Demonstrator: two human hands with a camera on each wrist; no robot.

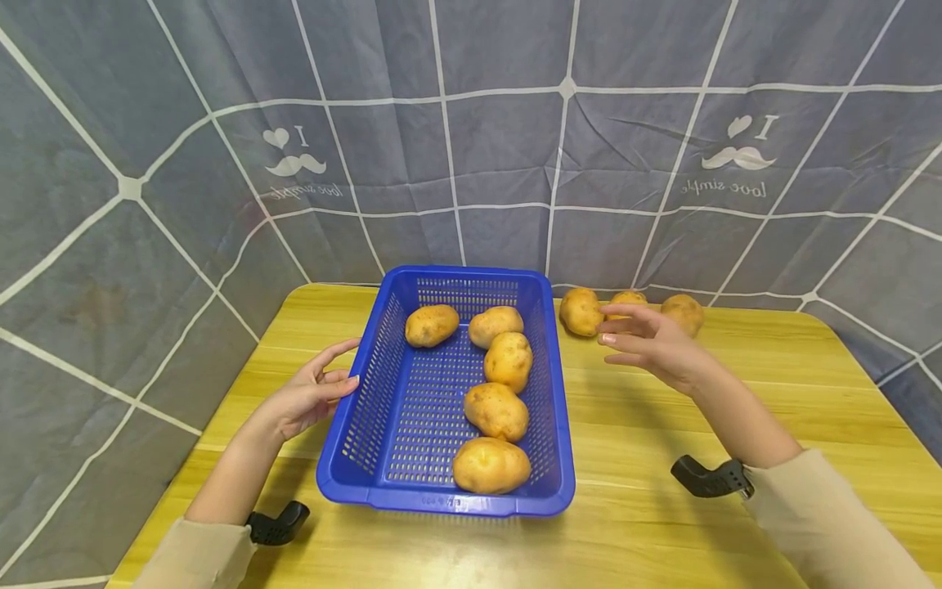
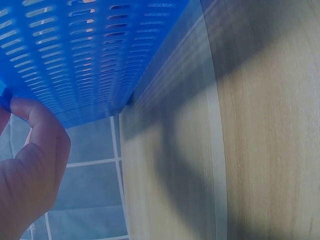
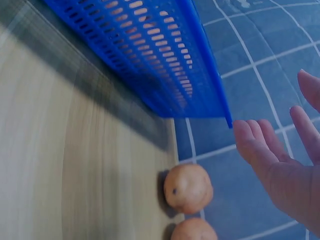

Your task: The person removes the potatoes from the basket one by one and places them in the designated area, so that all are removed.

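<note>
At the far edge of the tabletop (image 1: pixel 625 523), left of its middle: one basket (image 1: pixel 445 501), blue, slotted, long sides running toward the near edge. Contents: five potatoes. Four lie in a row along the right wall, the nearest potato (image 1: pixel 491 465) by the near wall; the fifth potato (image 1: pixel 432 325) lies at far left, apart from the row.

Along the same far edge, between basket and far right corner: three loose potatoes. Left potato (image 1: pixel 580 312), just beside the basket; middle potato (image 1: pixel 629 297), partly hidden by fingers; right potato (image 1: pixel 683 313), partly behind the hand.

Left grip (image 1: pixel 305 401): pinching the basket's left rim, thumb against fingers.

Right grip (image 1: pixel 658 348): spread, nothing held, fingers pointing left; apart from the loose potatoes in the right wrist view.

Backing: curtain (image 1: pixel 508 147), grey with white lines, beyond the far edge.

Risks, as judged: a loose potato nudged by fingertips may roll off the far edge, being round and close to it; the curtain may give way rather than stop it. A hard pull by the left grip may drag or tip the basket, sending the row rolling left.
</note>
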